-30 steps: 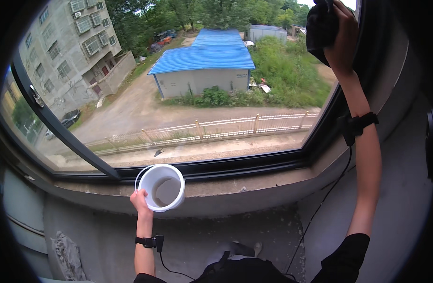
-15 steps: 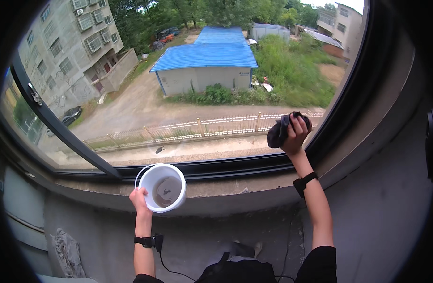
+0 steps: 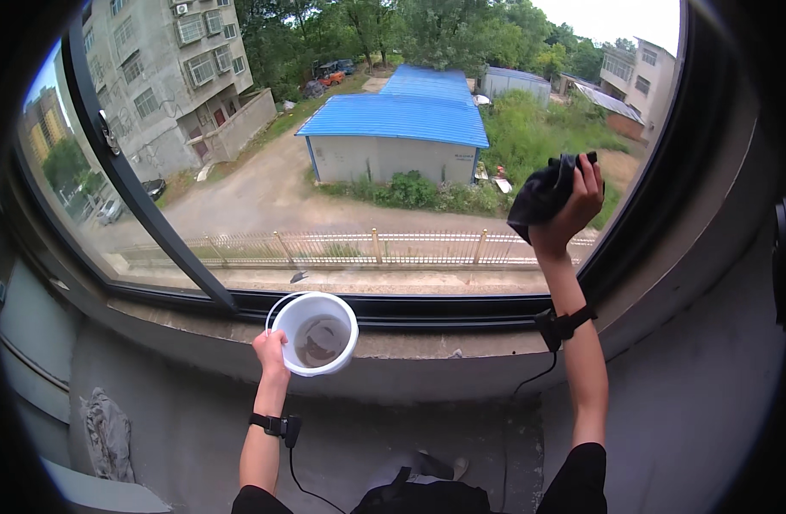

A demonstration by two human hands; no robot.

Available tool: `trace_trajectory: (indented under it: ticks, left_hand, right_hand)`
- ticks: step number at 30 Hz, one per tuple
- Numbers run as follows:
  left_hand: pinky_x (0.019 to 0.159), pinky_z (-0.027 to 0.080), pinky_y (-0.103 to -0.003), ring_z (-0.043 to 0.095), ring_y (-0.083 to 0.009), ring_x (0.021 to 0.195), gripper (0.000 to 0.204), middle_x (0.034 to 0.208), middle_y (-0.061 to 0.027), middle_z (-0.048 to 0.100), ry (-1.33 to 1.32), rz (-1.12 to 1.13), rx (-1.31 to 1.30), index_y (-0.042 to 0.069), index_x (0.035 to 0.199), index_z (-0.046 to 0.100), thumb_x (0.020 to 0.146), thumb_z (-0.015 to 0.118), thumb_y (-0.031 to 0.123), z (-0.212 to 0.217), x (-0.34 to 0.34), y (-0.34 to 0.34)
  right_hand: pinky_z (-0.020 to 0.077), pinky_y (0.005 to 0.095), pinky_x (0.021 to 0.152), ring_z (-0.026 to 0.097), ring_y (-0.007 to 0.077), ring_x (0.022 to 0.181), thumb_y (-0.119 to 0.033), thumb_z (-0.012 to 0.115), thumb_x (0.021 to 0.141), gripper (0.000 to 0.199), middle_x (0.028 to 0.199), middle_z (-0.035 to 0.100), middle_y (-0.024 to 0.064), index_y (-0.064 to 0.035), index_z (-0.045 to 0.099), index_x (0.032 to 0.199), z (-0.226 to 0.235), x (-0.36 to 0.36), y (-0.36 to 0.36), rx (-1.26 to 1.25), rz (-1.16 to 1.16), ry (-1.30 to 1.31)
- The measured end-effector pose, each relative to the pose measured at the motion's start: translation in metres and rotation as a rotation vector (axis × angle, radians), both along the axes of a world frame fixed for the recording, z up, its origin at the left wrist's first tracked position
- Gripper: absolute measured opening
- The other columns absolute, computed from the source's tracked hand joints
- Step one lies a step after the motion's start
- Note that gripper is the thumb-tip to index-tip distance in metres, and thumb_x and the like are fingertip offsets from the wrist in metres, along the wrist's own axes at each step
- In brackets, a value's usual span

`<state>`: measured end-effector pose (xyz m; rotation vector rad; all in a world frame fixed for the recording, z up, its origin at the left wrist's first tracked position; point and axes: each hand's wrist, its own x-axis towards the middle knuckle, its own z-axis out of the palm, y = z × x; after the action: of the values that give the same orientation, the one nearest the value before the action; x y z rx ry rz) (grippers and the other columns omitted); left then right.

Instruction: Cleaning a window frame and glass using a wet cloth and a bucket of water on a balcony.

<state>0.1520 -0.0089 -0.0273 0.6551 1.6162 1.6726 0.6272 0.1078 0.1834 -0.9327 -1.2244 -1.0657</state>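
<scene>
A white bucket (image 3: 345, 336) with murky water in its bottom hangs in front of the window sill. My left hand (image 3: 271, 349) grips it at the left of its rim, near the thin wire-like handle. Farther up on the right, my right hand (image 3: 571, 210) is closed around a bunched dark cloth (image 3: 539, 195), held up against or just before the window glass. Whether the cloth touches the pane I cannot tell. Each wrist wears a black band with a small box and a cable.
The dark window frame (image 3: 427, 310) runs above the concrete sill (image 3: 410, 344). A sliding sash bar (image 3: 144, 201) with a latch slants down on the left. Crumpled sheeting (image 3: 108, 437) lies on the floor at lower left. Outside stand a fence and a blue-roofed shed.
My right hand has risen with the dark cloth and moved a little to the right. The view has shifted slightly; my left hand still holds the bucket by the sill.
</scene>
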Motion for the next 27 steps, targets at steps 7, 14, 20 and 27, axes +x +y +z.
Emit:
trace_trajectory:
  ticks: [7,14,20,27]
  left_hand:
    - [0.055,0.036,-0.028,0.047,-0.0121,0.061,0.005,0.067,-0.0022,0.051,-0.081,-0.014,0.012,-0.001,0.066,0.049,0.062,0.052,-0.004,0.0,0.007,0.003]
    - [0.055,0.035,-0.029,0.046,-0.0119,0.061,0.008,0.067,-0.0015,0.049,-0.086,0.06,0.01,0.0,0.064,0.046,0.061,0.051,-0.004,0.003,0.007,0.0]
    - [0.054,0.034,-0.028,0.045,-0.0112,0.059,0.008,0.064,-0.0005,0.047,-0.086,0.017,0.024,0.001,0.063,0.045,0.061,0.051,-0.004,0.006,0.013,0.0]
    - [0.051,0.032,-0.028,0.042,-0.0092,0.056,0.008,0.062,0.0004,0.047,-0.072,0.044,0.024,0.002,0.061,0.045,0.062,0.052,-0.003,0.001,0.007,0.001]
  right_hand:
    - [0.0472,0.0399,0.081,0.061,0.028,0.093,-0.019,0.06,0.082,0.018,0.095,0.064,0.0111,-0.0089,0.063,0.097,0.207,-0.02,0.014,0.004,0.281,0.009]
    - [0.029,0.0437,0.104,0.048,0.0285,0.122,-0.034,0.071,0.078,0.05,0.127,0.055,0.0073,-0.0086,0.053,0.117,0.083,-0.045,0.015,0.131,0.017,-0.064]
    - [0.0272,0.0501,0.108,0.048,0.0142,0.121,-0.026,0.057,0.087,0.025,0.125,0.056,-0.0061,-0.0229,0.056,0.113,-0.159,-0.032,-0.001,-0.203,0.016,-0.507]
    - [0.0265,0.044,0.11,0.04,0.0074,0.129,-0.023,0.06,0.084,0.037,0.129,0.052,-0.0115,-0.0274,0.056,0.121,-0.18,-0.035,-0.017,-0.46,0.14,-0.755]
